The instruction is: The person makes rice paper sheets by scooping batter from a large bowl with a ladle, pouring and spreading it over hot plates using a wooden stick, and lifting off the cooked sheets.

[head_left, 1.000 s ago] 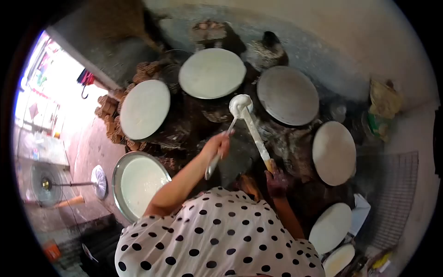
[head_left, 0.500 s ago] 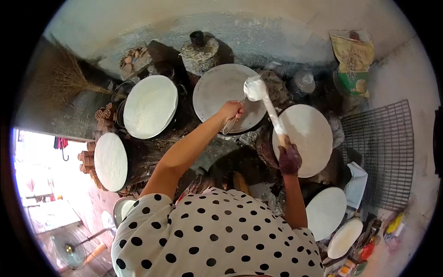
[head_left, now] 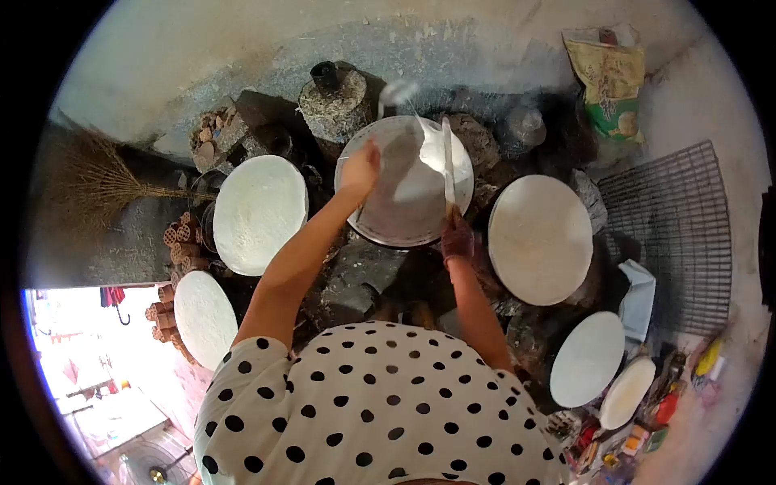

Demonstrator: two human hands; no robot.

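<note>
My left hand [head_left: 361, 171] is closed around the handle of a ladle, over the left part of a round griddle [head_left: 386, 198]. The ladle's bowl [head_left: 398, 93], blurred by motion, hangs beyond the griddle's far rim. White batter [head_left: 436, 147] lies on the griddle's right side, and a thin strand of it rises toward the ladle. In a dark glove, my right hand [head_left: 457, 238] grips a long wooden spatula [head_left: 449, 166]. The spatula points away from me, its blade at the batter.
Round pale surfaces [head_left: 540, 241] [head_left: 260, 214] flank the griddle, several more sitting nearer me. A broom [head_left: 121, 182] leans at left above stacked perforated briquettes [head_left: 182, 238]. A wire rack [head_left: 675, 234] and a hanging sack [head_left: 610, 89] are on the right.
The ladle has moved up and left, and batter now lies on the griddle. My right hand has brought the spatula left from the right-hand round surface onto the griddle.
</note>
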